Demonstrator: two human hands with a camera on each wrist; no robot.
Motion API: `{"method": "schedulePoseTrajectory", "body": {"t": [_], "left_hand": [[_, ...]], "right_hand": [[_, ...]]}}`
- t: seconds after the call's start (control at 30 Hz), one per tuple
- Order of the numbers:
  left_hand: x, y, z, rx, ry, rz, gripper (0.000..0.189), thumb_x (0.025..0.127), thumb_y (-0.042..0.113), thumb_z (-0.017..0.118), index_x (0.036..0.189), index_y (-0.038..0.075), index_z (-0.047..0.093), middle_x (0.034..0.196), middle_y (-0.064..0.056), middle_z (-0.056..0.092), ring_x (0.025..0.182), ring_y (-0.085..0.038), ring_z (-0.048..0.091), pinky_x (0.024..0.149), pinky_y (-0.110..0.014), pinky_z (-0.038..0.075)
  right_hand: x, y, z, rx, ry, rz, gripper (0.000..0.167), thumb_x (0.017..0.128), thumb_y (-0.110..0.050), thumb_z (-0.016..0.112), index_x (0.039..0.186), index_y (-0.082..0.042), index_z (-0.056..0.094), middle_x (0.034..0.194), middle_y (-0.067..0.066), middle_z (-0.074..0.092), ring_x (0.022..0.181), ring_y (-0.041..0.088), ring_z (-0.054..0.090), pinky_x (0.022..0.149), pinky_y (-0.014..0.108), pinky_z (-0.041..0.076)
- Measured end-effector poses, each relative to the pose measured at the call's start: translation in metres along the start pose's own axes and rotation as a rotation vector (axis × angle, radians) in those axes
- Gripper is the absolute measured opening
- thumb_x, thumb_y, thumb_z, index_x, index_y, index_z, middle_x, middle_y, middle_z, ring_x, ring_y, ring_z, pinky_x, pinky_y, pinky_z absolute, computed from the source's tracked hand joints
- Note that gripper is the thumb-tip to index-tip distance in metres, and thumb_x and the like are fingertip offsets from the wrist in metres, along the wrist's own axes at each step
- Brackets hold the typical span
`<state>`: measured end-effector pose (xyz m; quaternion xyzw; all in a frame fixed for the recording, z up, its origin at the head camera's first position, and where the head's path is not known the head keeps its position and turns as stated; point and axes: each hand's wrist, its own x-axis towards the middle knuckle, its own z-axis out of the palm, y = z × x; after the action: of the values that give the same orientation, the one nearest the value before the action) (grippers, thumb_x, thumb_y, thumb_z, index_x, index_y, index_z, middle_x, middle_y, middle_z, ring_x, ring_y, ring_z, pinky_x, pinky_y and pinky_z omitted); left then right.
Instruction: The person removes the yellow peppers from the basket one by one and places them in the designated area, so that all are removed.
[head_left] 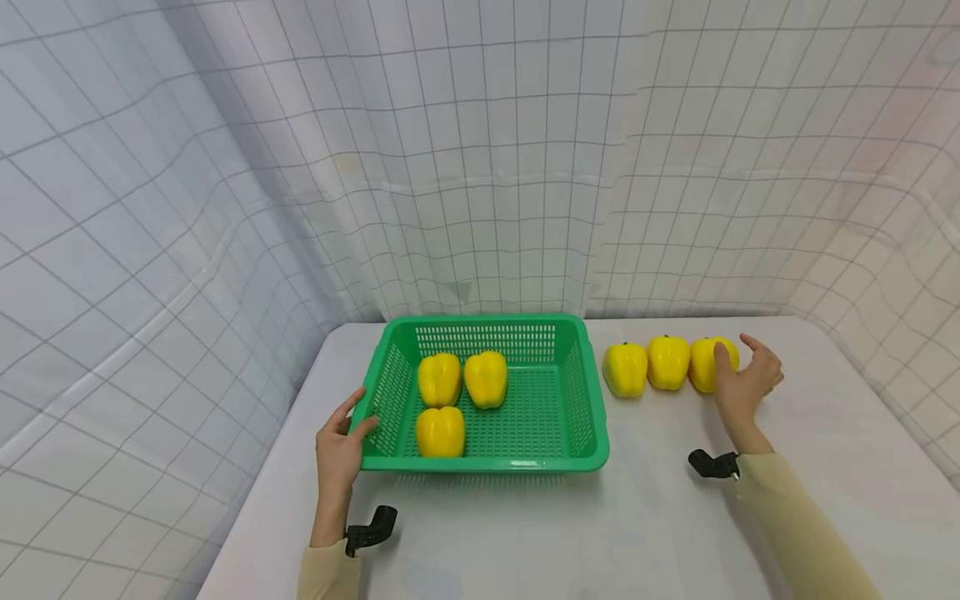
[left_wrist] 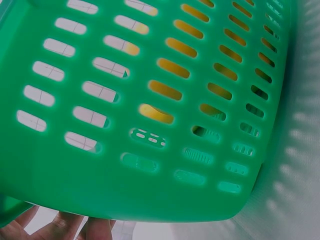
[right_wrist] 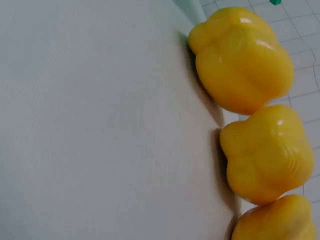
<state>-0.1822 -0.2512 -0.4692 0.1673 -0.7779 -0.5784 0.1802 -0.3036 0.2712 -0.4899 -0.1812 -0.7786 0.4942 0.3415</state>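
My left hand [head_left: 339,450] grips the left rim of a green plastic basket [head_left: 480,465], thumb inside and fingers outside. In the left wrist view its fingertips show below the slotted basket wall [left_wrist: 115,165]. Three yellow bell peppers lie in the basket: a back left one [head_left: 439,380], one beside it [head_left: 486,379] and a front one [head_left: 440,432]. To the right, my right hand [head_left: 746,387] is at the rightmost yellow bell pepper [head_left: 702,365], thumb overlapping it and forefinger spread away. A middle pepper [head_left: 667,362] and a left pepper [head_left: 625,370] complete that row.
All of this is on a white table [head_left: 525,542]. White curtains with a dark grid [head_left: 510,167] hang behind and at both sides. Each wrist wears a black camera mount, one on the left [head_left: 372,528] and one on the right [head_left: 712,464].
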Motion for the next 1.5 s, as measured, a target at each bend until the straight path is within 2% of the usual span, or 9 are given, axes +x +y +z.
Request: {"method": "schedulePoseTrajectory", "body": {"t": [0.1,0.2,0.37,0.53,0.7,0.83,1.07,1.33,1.5], "left_hand": [[0.000,0.000,0.000,-0.006,0.004,0.003,0.045,0.088,0.008,0.066,0.132,0.018,0.059,0.103,-0.021,0.064,0.072,-0.017,0.061,0.057,-0.025,0.048],[0.001,0.000,0.000,-0.011,0.003,0.007,0.046,0.088,0.007,0.066,0.132,0.018,0.059,0.103,-0.022,0.064,0.072,-0.015,0.061,0.058,-0.024,0.048],[0.002,-0.001,0.001,-0.011,0.004,0.005,0.046,0.088,0.007,0.066,0.132,0.018,0.059,0.106,-0.022,0.064,0.074,-0.016,0.061,0.059,-0.024,0.048],[0.003,-0.001,0.001,-0.008,0.004,0.005,0.046,0.088,0.006,0.066,0.132,0.018,0.060,0.106,-0.022,0.064,0.075,-0.018,0.061,0.059,-0.024,0.048],[0.003,-0.002,0.001,-0.010,0.005,0.005,0.046,0.088,0.007,0.066,0.132,0.018,0.060,0.105,-0.021,0.064,0.075,-0.020,0.062,0.059,-0.025,0.048],[0.002,-0.001,0.001,-0.008,0.005,0.002,0.046,0.088,0.007,0.066,0.132,0.018,0.060,0.104,-0.021,0.064,0.075,-0.021,0.062,0.059,-0.026,0.048],[0.002,-0.001,0.001,-0.008,0.004,0.003,0.046,0.088,0.007,0.066,0.132,0.018,0.059,0.104,-0.022,0.064,0.077,-0.024,0.062,0.059,-0.026,0.048],[0.003,-0.002,0.001,-0.015,0.016,0.016,0.047,0.086,0.004,0.066,0.131,0.016,0.060,0.102,-0.023,0.065,0.073,-0.017,0.063,0.058,-0.024,0.048],[0.002,-0.002,0.001,-0.015,0.011,0.014,0.047,0.087,0.005,0.066,0.131,0.016,0.060,0.110,-0.022,0.063,0.083,-0.021,0.062,0.061,-0.023,0.048]], "right_hand": [[-0.003,-0.010,0.006,0.057,0.011,-0.061,0.038,0.091,-0.018,0.059,0.124,0.001,0.055,0.128,0.019,0.041,0.116,0.028,0.028,0.094,0.037,0.020],[-0.007,-0.022,0.010,0.089,-0.023,-0.092,0.035,0.092,-0.017,0.058,0.121,0.003,0.057,0.124,0.019,0.045,0.109,0.022,0.031,0.088,0.033,0.022],[-0.017,-0.043,0.018,0.129,-0.117,-0.113,0.032,0.093,-0.016,0.057,0.119,0.002,0.060,0.120,0.015,0.049,0.103,0.018,0.035,0.080,0.026,0.026],[-0.028,-0.067,0.027,0.203,-0.228,-0.139,0.030,0.094,-0.016,0.057,0.117,0.003,0.061,0.120,0.012,0.051,0.106,0.024,0.042,0.080,0.024,0.032],[-0.039,-0.092,0.036,0.261,-0.326,-0.155,0.029,0.096,-0.018,0.056,0.117,0.002,0.060,0.119,0.010,0.054,0.103,0.017,0.046,0.082,0.024,0.035],[-0.046,-0.103,0.044,0.286,-0.391,-0.178,0.027,0.095,-0.016,0.058,0.116,0.001,0.062,0.116,0.012,0.058,0.096,0.011,0.048,0.081,0.024,0.036],[-0.055,-0.123,0.054,0.261,-0.531,-0.256,0.026,0.095,-0.019,0.058,0.112,0.000,0.063,0.109,0.013,0.061,0.093,0.013,0.051,0.081,0.027,0.038],[-0.065,-0.144,0.061,0.206,-0.708,-0.303,0.024,0.095,-0.017,0.058,0.111,0.001,0.063,0.110,0.014,0.062,0.097,0.024,0.055,0.081,0.036,0.041],[-0.069,-0.151,0.069,0.160,-0.839,-0.321,0.024,0.096,-0.019,0.058,0.111,-0.001,0.063,0.109,0.012,0.062,0.098,0.026,0.057,0.083,0.039,0.043]]}}
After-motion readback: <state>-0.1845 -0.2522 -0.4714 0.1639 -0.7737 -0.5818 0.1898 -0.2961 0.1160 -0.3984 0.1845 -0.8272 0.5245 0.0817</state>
